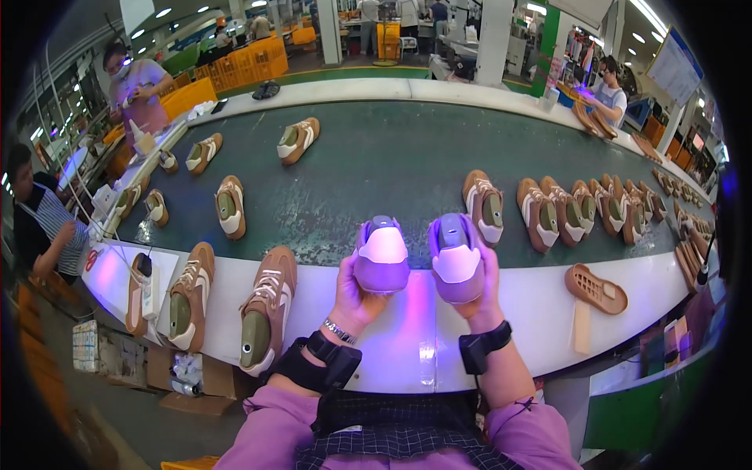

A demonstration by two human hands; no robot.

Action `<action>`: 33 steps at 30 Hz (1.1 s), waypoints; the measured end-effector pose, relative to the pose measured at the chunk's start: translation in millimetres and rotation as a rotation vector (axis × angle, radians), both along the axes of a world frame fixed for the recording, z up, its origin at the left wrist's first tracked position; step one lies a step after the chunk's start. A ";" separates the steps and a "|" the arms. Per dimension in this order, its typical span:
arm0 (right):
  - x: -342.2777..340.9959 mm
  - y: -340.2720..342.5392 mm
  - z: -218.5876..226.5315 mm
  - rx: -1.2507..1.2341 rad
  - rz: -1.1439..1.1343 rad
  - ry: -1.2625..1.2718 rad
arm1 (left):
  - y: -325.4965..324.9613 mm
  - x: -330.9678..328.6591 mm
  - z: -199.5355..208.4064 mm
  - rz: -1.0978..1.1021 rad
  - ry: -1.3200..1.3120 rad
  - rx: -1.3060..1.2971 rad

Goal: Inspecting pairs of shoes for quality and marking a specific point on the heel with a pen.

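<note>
In front of me I hold up a pair of sneakers side by side, heels toward me, under violet light. My left hand (355,296) is wrapped round the left sneaker (382,254), and my right hand (487,286) grips the right sneaker (457,265). Each has a pale heel patch and a shoe last in its opening. The two shoes are apart, above the near edge of the green conveyor belt. To the left, two brown sneakers (270,298) with green lasts lie on the white table edge (392,368). The toes of the held shoes are hidden behind their heels.
More brown sneakers stand on the green belt (376,172), several in a row (540,215) at right. A tan shoe sole (597,290) lies on the right table edge. A white box (150,290) stands at left. Co-workers (141,86) are along the far sides.
</note>
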State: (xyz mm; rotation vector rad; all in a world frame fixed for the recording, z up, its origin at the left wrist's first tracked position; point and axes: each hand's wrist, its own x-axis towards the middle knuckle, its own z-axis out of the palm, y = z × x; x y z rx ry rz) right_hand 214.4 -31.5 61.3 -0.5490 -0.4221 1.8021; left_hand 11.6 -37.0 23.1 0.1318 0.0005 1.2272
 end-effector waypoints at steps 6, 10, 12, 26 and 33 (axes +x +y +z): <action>90.2 -23.9 -5.2 0.052 0.109 -0.491 | -21.6 3.8 12.5 -0.101 -0.096 -0.017; 122.6 -59.5 11.7 0.233 -0.122 -1.511 | -44.0 19.2 32.9 -0.021 -0.037 -0.018; 106.7 -76.5 34.4 0.612 -0.402 -1.662 | -53.1 25.5 40.6 -0.044 -0.010 -0.030; 4.9 -79.9 100.3 1.402 -0.241 -1.283 | -122.4 -34.0 112.7 0.090 1.778 0.662; -6.4 -67.2 116.0 1.455 -0.187 -1.270 | -83.6 -2.7 171.7 0.750 1.890 1.281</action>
